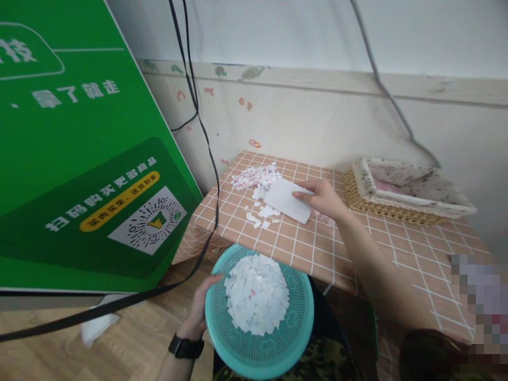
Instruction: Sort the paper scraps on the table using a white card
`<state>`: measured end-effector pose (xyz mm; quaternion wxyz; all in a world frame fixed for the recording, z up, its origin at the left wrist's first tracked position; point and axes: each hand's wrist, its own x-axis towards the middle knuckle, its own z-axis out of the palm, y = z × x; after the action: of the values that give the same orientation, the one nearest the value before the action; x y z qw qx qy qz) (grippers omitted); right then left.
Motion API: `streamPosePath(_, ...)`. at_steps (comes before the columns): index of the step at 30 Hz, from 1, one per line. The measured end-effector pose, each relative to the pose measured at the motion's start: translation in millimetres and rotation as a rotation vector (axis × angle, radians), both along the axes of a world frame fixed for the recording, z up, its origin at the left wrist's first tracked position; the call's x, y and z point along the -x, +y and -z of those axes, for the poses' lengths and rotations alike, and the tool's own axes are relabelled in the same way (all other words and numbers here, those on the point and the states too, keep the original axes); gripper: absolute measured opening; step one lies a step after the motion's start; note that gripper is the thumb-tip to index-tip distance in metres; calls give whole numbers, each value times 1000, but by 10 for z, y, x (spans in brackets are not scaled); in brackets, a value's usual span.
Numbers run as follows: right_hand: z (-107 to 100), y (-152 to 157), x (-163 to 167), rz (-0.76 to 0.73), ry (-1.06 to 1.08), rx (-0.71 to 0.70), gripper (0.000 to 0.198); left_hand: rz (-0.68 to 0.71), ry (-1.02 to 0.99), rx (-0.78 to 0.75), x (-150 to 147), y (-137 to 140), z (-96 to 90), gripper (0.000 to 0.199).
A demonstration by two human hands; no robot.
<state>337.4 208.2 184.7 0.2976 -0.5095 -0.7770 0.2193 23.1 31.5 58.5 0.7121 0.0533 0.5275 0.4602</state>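
Note:
My left hand (202, 304), with a black watch on the wrist, grips the left rim of a turquoise plastic colander (304, 333) just below the table edge. A heap of torn white paper scraps (257, 293) lies in the colander, with one small pink piece on top. Over the table, my right hand (319, 197) pinches a flat white card (288, 200) between thumb and fingers. The card slants beside a loose pile of white and pink paper scraps (254, 177). Several separate scraps (260, 216) lie in front of it on the tablecloth.
A checked brown tablecloth (389, 248) covers the table. A cloth-lined wicker basket (392, 209) stands at the back right. On the left is a green sign panel (79, 143); a black cable (214, 169) hangs before it. A pixelated patch covers the right edge.

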Motion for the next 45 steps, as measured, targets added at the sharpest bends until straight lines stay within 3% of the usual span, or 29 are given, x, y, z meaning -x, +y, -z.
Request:
streamPosePath(5, 57, 5, 30, -181, 87, 138, 29, -5, 0, -6, 21, -7, 12, 11)
streamPosePath(10, 35, 5, 8, -50, 163, 91, 30, 6, -8, 12, 69, -7, 11, 12)
streamPosePath(16, 63, -16, 31, -220, 182, 302, 30, -4, -11, -8, 101, 7, -33, 9)
streamPosePath(21, 62, 0, 6, -78, 271, 239, 32, 1, -35, -22, 117, 15, -42, 10)
streamPosePath(26, 130, -8, 62, -234, 205, 333, 35, -23, -35, -71, 204, 34, -42, 9)
streamPosePath(28, 157, -23, 128, -226, 200, 299, 35, -15, -27, -88, 260, 38, -51, 10)
streamPosePath(33, 242, -73, 314, -50, 222, 48, 32, -66, -22, -88, 357, 54, -109, 8)
streamPosePath(37, 299, -108, 382, -85, 214, 56, 31, -98, -10, -102, 351, 74, -172, 8)
streamPosePath(43, 343, 19, 449, 41, 220, -41, 35, -95, -20, -76, 363, 74, -184, 9)
streamPosePath(45, 355, 81, 496, 19, 220, -25, 34, -87, -37, -68, 382, 71, -171, 9)
